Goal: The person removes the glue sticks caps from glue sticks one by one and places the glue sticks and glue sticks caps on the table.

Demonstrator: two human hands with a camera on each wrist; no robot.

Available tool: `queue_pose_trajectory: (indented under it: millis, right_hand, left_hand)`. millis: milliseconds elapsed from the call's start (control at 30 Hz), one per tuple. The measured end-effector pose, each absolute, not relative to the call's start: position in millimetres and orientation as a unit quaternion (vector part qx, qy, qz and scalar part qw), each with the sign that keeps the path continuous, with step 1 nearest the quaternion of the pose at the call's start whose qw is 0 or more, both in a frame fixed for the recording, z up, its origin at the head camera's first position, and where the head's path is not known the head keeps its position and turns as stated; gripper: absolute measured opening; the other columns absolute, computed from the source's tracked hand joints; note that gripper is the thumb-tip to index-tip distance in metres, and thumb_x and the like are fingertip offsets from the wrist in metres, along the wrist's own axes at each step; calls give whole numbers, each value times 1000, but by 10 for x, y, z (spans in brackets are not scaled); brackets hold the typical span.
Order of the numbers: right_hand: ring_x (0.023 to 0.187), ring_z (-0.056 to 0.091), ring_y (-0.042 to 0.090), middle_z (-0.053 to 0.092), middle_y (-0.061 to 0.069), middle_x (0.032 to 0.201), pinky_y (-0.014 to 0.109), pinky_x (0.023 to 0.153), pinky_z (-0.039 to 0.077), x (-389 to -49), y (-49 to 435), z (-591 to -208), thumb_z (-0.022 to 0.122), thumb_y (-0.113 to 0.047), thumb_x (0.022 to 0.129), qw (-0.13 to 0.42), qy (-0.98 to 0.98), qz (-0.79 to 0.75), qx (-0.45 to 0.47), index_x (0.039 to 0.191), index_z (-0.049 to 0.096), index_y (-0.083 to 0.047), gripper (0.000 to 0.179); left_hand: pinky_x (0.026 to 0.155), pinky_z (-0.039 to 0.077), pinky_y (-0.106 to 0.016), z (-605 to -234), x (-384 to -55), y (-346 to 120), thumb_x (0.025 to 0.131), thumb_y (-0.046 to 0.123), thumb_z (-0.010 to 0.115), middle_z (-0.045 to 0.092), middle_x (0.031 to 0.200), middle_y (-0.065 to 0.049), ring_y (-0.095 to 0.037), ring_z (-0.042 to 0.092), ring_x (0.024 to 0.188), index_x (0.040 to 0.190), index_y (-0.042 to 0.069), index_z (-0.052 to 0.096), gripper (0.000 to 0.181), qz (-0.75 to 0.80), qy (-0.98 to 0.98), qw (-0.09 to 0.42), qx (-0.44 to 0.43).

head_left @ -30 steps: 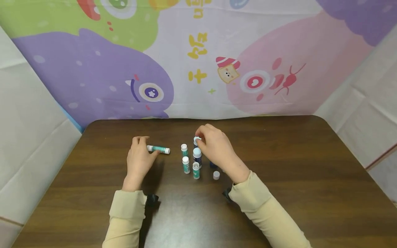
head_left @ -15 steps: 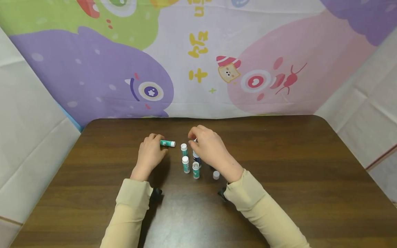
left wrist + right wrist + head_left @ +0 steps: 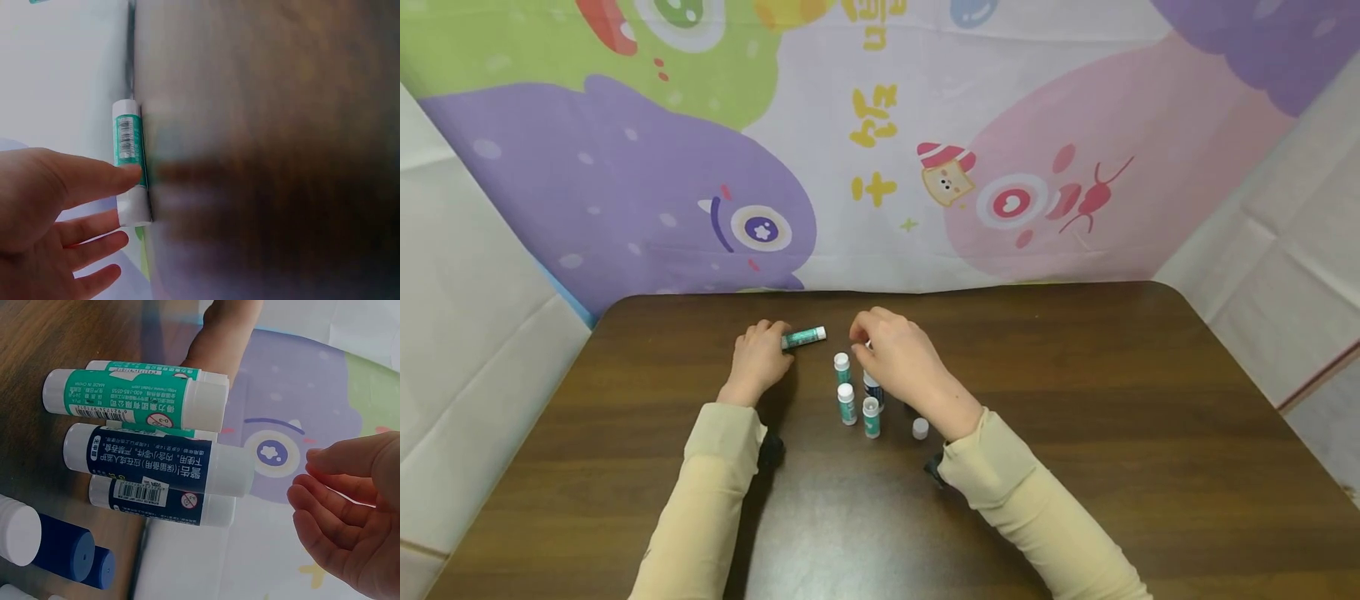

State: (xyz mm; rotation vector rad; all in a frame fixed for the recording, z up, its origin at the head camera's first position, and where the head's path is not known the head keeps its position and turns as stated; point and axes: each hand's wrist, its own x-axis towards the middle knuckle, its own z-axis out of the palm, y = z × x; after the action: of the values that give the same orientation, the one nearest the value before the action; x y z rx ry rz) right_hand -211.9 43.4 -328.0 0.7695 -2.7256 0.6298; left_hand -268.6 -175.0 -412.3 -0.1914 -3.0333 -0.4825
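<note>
My left hand (image 3: 757, 358) holds a green-and-white glue stick (image 3: 805, 337) lying sideways toward the table's back; in the left wrist view its thumb presses across the label (image 3: 128, 140), with fingers behind. My right hand (image 3: 898, 354) hovers over the standing group, fingers bent loosely; in the right wrist view nothing shows between thumb and fingers. Below it stands a navy glue stick (image 3: 873, 390), with a second navy glue stick (image 3: 156, 503) beside it in the right wrist view. Green glue sticks (image 3: 847, 406) stand to their left; one nearer me (image 3: 871, 419) appears uncapped.
A white cap (image 3: 921, 429) sits right of the group on the brown table (image 3: 1075, 467). Dark blue cylinders (image 3: 65, 547) appear at the lower left in the right wrist view. A cartoon-printed cloth (image 3: 880, 233) hangs behind the table's back edge.
My left hand has carried the green glue stick right and toward the back, turning it slightly. My right hand has shifted a little left, off the white-topped stick it was touching.
</note>
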Motion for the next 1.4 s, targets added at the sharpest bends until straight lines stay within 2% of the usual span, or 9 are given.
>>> queue_pose_trajectory:
  millis: [200,333,533,1000,1233,1400]
  right_hand:
    - [75,59,15,60,2,87,27,65,48,-2139,420,-3272,62,-9,82,114,-932,217,268,89,63,-9,7]
    - [77,58,14,61,1,87,28,67,48,-2188,407,-3258,63,-10,82,96,-933,217,272,90,64,-11,9]
    - [85,58,12,61,-2,94,28,70,48,-2279,377,-3265,65,-18,83,53,-941,194,271,98,64,-14,16]
    - [99,58,16,61,1,112,32,78,48,-2507,253,-3252,63,-23,85,14,-942,163,291,114,60,-16,31]
    - [108,55,18,57,0,122,33,82,48,-2620,218,-3262,63,-23,85,13,-944,162,286,121,56,-17,37]
    - [110,54,19,56,2,122,33,86,46,-2634,234,-3278,63,-21,85,26,-942,162,292,122,56,-15,38]
  left_hand:
    - [80,41,-52,-4128,-2685,-1777,79,7,61,58,108,-22,-40,54,99,115,-1,56,37,-155,-986,46,-48]
    - [75,44,-51,-4111,-2670,-1788,78,6,61,61,100,-22,-41,57,93,106,-3,59,29,-156,-986,53,-35]
    - [74,47,-48,-4100,-2637,-1806,79,8,61,63,93,-20,-38,59,88,93,-1,67,17,-169,-984,46,-23]
    - [70,46,-50,-3929,-2529,-1801,81,10,62,61,92,-19,-40,59,84,96,-1,65,19,-216,-970,109,-15]
    - [71,46,-47,-3717,-2431,-1727,83,14,63,61,92,-16,-34,60,82,98,1,66,19,-236,-965,106,-33]
    - [70,47,-47,-3559,-2346,-1636,84,14,62,61,91,-15,-33,60,79,97,2,65,19,-237,-963,118,-51]
